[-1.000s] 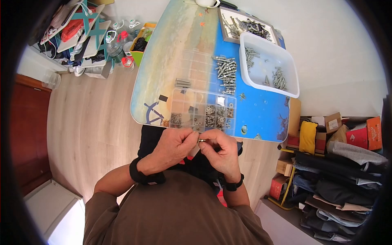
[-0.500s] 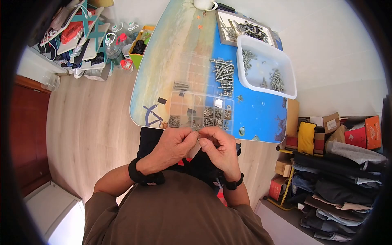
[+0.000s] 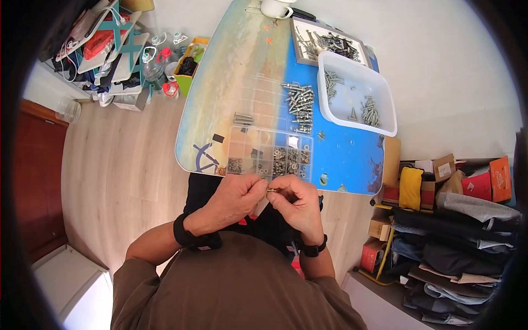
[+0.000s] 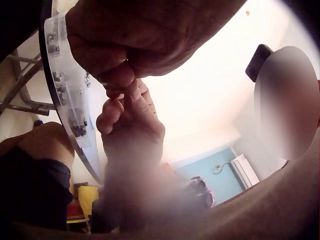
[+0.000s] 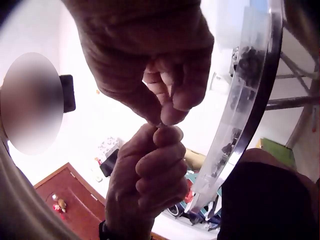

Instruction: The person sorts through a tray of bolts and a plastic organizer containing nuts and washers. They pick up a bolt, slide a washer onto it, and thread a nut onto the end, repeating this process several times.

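Clamped in the fingers of the bare right hand [image 3: 300, 204] and seemingly the bare left hand [image 3: 234, 198], near the blue-and-sand printed worktop [image 3: 352, 159], the small, slender, silvery metal piece [image 3: 271, 190] should handle light, stiff and slippery, best pinched by its sides.

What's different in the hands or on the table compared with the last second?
The right hand's fingertips shifted slightly, so the small metal piece, hidden half a second ago, shows again. Nothing was visibly let go. The table appears slightly lower, apparently from head-camera movement. The left hand still meets the right at the piece; bolts and white tub stayed put.
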The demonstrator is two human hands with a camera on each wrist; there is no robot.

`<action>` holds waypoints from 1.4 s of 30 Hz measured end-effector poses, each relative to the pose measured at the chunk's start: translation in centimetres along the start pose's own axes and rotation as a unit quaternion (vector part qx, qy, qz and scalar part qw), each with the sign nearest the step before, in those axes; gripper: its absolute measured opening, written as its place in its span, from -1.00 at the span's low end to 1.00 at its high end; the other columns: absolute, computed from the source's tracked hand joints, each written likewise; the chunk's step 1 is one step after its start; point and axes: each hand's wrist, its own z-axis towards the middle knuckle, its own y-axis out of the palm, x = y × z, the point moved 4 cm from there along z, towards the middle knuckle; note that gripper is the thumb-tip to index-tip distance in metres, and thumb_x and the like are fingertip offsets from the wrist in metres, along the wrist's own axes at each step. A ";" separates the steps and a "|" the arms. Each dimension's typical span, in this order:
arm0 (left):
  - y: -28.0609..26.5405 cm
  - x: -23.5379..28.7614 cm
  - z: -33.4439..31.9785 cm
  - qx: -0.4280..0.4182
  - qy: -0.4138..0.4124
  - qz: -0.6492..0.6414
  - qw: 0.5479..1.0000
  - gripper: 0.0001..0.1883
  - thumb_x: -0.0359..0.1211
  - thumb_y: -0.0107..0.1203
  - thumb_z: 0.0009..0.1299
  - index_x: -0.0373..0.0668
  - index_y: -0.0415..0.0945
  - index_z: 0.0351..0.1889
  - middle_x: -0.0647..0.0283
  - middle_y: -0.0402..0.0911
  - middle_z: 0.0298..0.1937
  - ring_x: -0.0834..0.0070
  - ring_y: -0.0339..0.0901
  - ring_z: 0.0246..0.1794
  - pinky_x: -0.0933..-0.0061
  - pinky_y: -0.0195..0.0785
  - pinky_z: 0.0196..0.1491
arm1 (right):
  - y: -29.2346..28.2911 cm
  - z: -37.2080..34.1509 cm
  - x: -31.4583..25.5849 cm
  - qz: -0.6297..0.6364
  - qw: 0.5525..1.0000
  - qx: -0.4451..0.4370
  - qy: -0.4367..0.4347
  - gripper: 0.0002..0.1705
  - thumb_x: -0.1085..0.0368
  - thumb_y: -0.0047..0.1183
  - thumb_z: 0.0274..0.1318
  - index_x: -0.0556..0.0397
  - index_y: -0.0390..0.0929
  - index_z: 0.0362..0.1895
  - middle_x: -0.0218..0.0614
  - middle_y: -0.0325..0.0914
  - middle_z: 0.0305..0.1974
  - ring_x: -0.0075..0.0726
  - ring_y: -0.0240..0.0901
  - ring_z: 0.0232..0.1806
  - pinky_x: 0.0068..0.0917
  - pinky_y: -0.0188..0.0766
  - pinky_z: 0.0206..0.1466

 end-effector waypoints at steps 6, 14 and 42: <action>-0.1 0.2 0.2 0.011 -0.002 -0.016 1.000 -0.63 -0.31 -0.03 0.52 -0.33 0.41 -0.54 0.35 0.38 -0.73 0.73 0.31 -0.67 0.50 0.19 -0.61 | -0.5 0.1 0.0 0.011 0.999 0.048 0.002 -0.86 0.51 0.13 0.21 0.22 0.53 -0.13 -0.32 0.58 -0.38 -0.52 0.59 -0.48 -0.62 0.44 -0.45; -0.3 -0.2 0.6 0.014 0.018 0.027 0.999 -0.63 -0.30 -0.01 0.50 -0.35 0.40 -0.53 0.29 0.33 -0.73 0.69 0.23 -0.65 0.43 0.17 -0.59 | -0.1 0.2 -0.4 0.014 0.997 0.073 0.031 -0.80 0.38 0.20 0.24 0.17 0.57 -0.08 -0.44 0.56 -0.40 -0.67 0.42 -0.47 -0.69 0.36 -0.39; -0.8 1.5 1.6 0.050 0.117 0.214 0.968 -0.71 -0.29 0.04 0.44 -0.30 0.48 -0.48 -0.03 0.46 -0.63 0.09 0.47 -0.64 0.18 0.28 -0.52 | -0.2 0.8 1.6 0.021 0.999 0.035 0.010 -0.93 0.45 0.03 0.31 0.18 0.52 -0.16 -0.41 0.56 -0.40 -0.67 0.41 -0.52 -0.69 0.36 -0.47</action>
